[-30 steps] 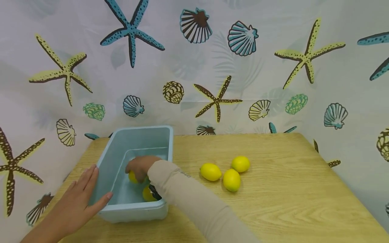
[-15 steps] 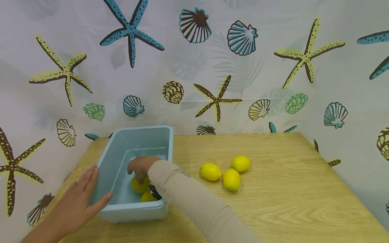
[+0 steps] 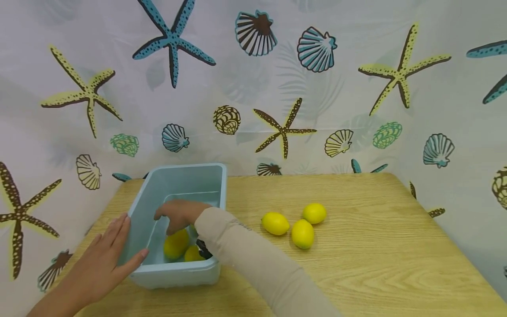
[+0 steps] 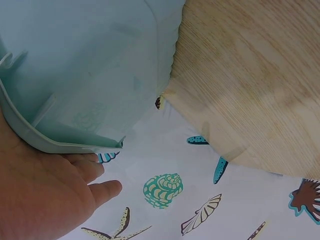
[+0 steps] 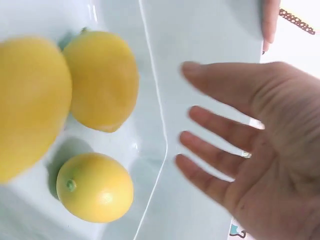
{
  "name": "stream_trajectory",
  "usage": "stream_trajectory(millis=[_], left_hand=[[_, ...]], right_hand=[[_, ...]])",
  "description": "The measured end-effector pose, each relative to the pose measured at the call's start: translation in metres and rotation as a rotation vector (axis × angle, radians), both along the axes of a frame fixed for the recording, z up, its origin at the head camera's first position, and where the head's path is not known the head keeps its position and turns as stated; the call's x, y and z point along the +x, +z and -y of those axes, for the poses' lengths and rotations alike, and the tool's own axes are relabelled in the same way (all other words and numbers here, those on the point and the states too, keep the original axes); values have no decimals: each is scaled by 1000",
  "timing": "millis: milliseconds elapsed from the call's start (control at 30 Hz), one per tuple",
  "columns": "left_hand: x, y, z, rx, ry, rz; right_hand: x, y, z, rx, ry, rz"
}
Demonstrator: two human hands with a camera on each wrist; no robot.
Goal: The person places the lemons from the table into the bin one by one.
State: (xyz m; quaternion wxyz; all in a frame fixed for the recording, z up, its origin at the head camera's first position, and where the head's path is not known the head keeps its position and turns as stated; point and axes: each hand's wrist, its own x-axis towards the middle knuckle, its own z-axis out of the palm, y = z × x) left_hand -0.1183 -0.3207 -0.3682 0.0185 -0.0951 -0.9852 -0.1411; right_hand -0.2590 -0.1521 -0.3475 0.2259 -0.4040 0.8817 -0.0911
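Observation:
A pale blue plastic bin [image 3: 178, 278] stands on the left of the table. My right hand [image 3: 180, 215] is inside it, above the lemons. In the right wrist view the right hand [image 5: 280, 135] has its thumb and fingers spread, holding nothing. Three lemons show there: a near one [image 5: 30, 105], one beside it [image 5: 102, 80] and one below [image 5: 95, 187]. The head view shows one lemon [image 3: 176, 244] in front of the right hand and another [image 3: 194, 254] by the front wall. My left hand [image 3: 101, 259] rests against the bin's left side, fingers straight.
Three more lemons lie on the wooden table right of the bin: a left one [image 3: 275, 223], a front one [image 3: 303, 234] and a back one [image 3: 314, 213]. A sea-patterned cloth [image 3: 253, 88] hangs behind the table and along both sides.
My right hand has let go of a lemon in the bin, and its fingers have lifted and spread. That lemon has moved toward the bin's front. The left hand stays in place.

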Motion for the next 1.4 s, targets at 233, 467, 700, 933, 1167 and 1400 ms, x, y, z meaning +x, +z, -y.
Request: stream_trajectory(millis=[233, 467, 700, 933, 1167, 1400], left_hand=[[-5, 0, -7, 4, -19, -6], [-7, 1, -9, 8, -17, 14], [-5, -1, -7, -31, -3, -17], [0, -3, -4, -40, -1, -18], [1, -2, -1, -35, -9, -24], [1, -4, -1, -32, -13, -23]], right_hand=[[-11, 22, -11, -198, 73, -106], [-11, 78, -40, -337, 109, -202], [-5, 97, -99, -350, 93, -303], [8, 81, -167, -325, 29, -351], [27, 59, -233, -367, -139, -367], [43, 17, -279, -314, -291, -380]])
